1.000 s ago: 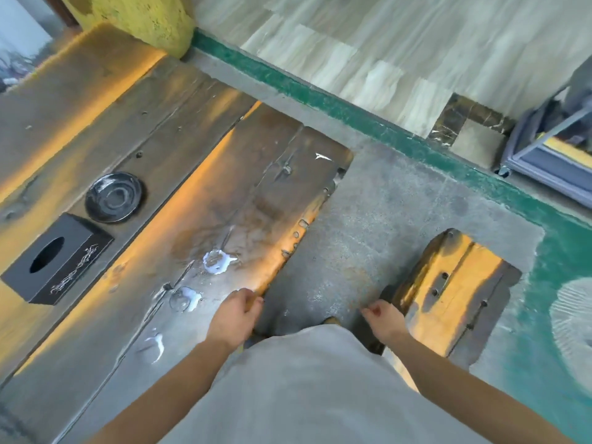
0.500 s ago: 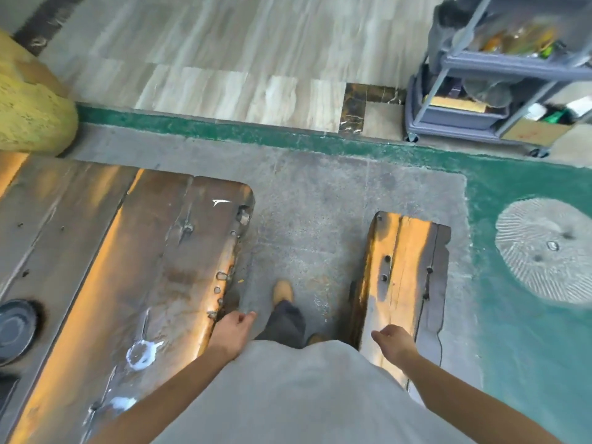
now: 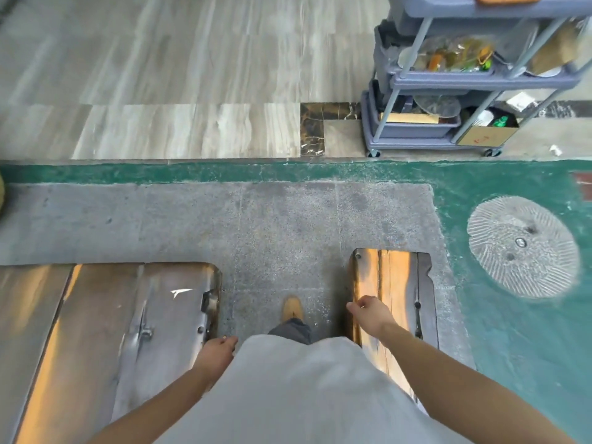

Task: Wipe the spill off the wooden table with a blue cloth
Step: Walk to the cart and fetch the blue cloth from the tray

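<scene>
The dark wooden table fills the lower left, with its rounded end toward the grey floor. No spill shows on the part in view, and no blue cloth is visible. My left hand hangs by the table's right edge, fingers loosely curled, holding nothing. My right hand hovers over the near end of a wooden bench, fingers loosely curled and empty. My grey shirt hides the ground just below me.
A grey wheeled cart with shelves of bottles, plates and a cardboard box stands at the back right. A round stone disc lies in the green floor on the right. My tan shoe is between table and bench.
My view has swung right and up: the spill, the black dish and the tissue box have left the frame, and the cart has come into view. My right hand rose over the bench.
</scene>
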The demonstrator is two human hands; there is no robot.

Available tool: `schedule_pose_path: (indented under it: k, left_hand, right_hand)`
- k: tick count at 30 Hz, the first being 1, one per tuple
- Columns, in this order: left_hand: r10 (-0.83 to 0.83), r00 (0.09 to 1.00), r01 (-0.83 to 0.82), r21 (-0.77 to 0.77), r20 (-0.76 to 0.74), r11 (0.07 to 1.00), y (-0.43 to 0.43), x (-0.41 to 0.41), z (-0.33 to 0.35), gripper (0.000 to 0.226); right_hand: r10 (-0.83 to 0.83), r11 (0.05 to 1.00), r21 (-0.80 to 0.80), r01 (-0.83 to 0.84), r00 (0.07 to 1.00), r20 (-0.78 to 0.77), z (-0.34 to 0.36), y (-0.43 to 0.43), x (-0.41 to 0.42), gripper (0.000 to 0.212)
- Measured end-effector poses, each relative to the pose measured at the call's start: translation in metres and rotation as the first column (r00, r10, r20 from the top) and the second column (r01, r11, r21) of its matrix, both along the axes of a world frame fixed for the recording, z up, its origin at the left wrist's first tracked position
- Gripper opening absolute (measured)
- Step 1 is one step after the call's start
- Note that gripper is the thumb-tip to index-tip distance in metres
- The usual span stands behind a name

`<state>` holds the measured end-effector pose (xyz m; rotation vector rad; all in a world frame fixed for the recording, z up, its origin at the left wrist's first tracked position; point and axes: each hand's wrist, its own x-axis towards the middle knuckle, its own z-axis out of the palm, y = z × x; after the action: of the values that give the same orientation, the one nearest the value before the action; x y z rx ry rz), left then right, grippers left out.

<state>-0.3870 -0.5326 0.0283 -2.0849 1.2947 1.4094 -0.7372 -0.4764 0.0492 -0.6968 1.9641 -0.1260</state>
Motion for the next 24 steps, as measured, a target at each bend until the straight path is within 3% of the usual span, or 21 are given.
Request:
schedule_pose_path:
  k: [5,11,18,24]
  left_hand:
    - [0.063,0.996,-0.066,-0.046,-0.066,0.997,-0.092,-0.019,-0.007,0.041]
    - [-0.202,0.978,0.198,-0.076,-0.047,0.977,-0.185,-0.072,-0.008,0.05]
    - [-0.265,0.948,0.263,-0.034,-0.176,0.964,-0.277,-0.154,-0.065,0.047]
    - [-0.397,0.899,0.386,-0.097,-0.183,0.917,-0.359,-0.263,-0.037,0.042]
  right_hand:
    - [-0.045,0.999,-0.024,0.044,0.998,-0.033,0.005,-0.072,-0.023,0.027]
    - [-0.144,0.989,0.014,0.145,0.988,-0.053,0.002,-0.108,-0.063,0.029]
    - [-0.264,0.955,0.111,0.274,0.96,-0.097,-0.022,-0.121,-0.122,0.03]
    - [-0.341,0.909,0.209,0.36,0.932,-0.12,-0.042,-0.149,-0.193,0.029]
